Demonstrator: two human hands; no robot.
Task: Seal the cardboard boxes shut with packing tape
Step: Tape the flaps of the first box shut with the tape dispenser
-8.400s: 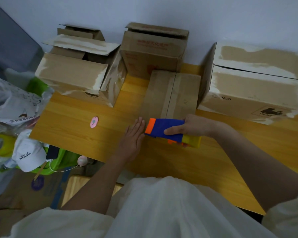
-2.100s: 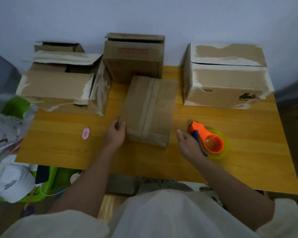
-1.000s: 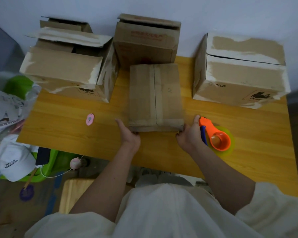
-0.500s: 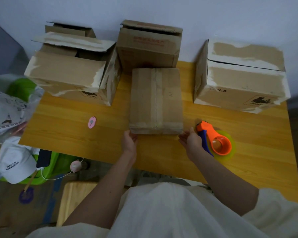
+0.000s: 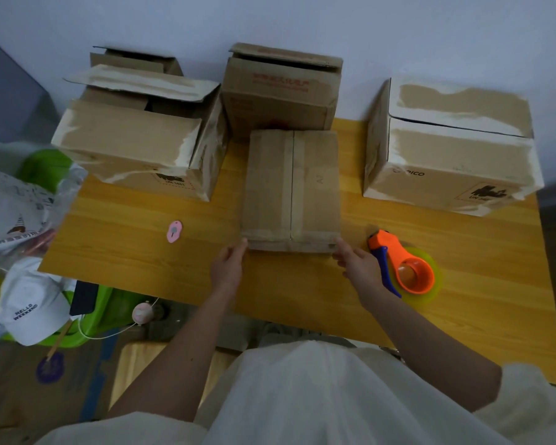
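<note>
A flat cardboard box (image 5: 291,187) lies in the middle of the wooden table (image 5: 302,290), with a strip of tape along its centre seam. My left hand (image 5: 228,268) touches the box's near left corner with its fingertips. My right hand (image 5: 358,264) touches the near right corner, fingers relaxed. The orange and blue tape dispenser (image 5: 405,268) with its yellow roll lies on the table just right of my right hand, held by neither hand.
A box with raised flaps (image 5: 142,139) stands at the back left, a tall box (image 5: 280,91) behind the flat one, a large box (image 5: 453,149) at the back right. A small pink tag (image 5: 174,231) lies on the table. Bags and a white cap (image 5: 29,313) sit lower left.
The tape dispenser was set down on the table to the right. The flat box was turned straight and both hands now rest at its near corners.
</note>
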